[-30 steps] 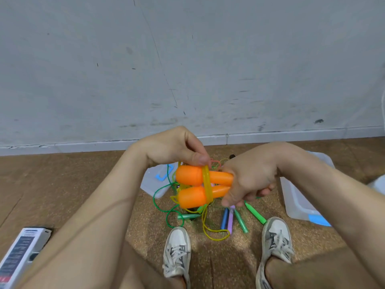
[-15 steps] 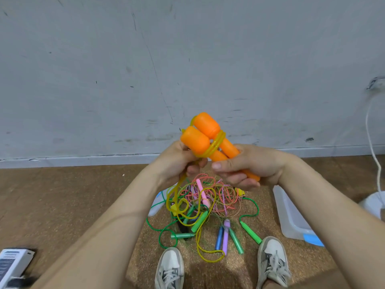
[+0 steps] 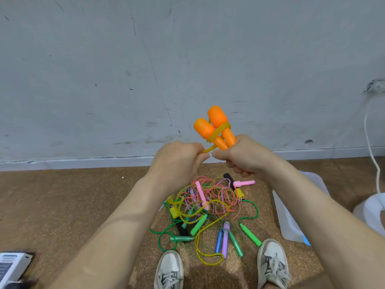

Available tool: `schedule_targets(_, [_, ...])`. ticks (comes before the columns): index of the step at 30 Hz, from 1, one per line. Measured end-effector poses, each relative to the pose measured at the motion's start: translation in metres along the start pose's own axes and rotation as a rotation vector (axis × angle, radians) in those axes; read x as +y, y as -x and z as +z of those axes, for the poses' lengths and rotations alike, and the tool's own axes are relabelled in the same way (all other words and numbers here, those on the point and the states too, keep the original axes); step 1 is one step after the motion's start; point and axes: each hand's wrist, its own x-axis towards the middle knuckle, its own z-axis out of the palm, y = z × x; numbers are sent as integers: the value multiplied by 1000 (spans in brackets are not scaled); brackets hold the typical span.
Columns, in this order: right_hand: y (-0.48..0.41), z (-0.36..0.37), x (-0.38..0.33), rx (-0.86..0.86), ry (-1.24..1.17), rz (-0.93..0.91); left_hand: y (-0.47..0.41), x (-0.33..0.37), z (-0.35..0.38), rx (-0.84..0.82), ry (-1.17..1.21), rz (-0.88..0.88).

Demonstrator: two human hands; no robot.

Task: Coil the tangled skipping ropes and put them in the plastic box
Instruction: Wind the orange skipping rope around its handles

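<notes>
Right hand (image 3: 248, 157) grips two orange plastic handles (image 3: 214, 128), left hand (image 3: 179, 161) pinches the yellow plastic cord (image 3: 208, 150) beside it; slack may loosen the wraps.

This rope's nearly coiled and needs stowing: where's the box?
Head view: the box lies on the floor at the right, just right of the rope pile and beyond the right shoe, partly hidden under the right forearm.

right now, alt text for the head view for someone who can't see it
The right hand grips two orange skipping-rope handles bound with yellow cord, while the left hand pinches that cord. Below, a tangle of coloured skipping ropes lies on the floor beside a clear plastic box.
</notes>
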Motion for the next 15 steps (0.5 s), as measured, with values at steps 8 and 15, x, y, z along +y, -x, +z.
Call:
schedule_targets(8, [-8,10,-3,126,605,-26,2,-4,-13,63,-114,48])
schedule_targets(15, [9,22,-12,-289,982,25,6,2,-8,-13,52,240])
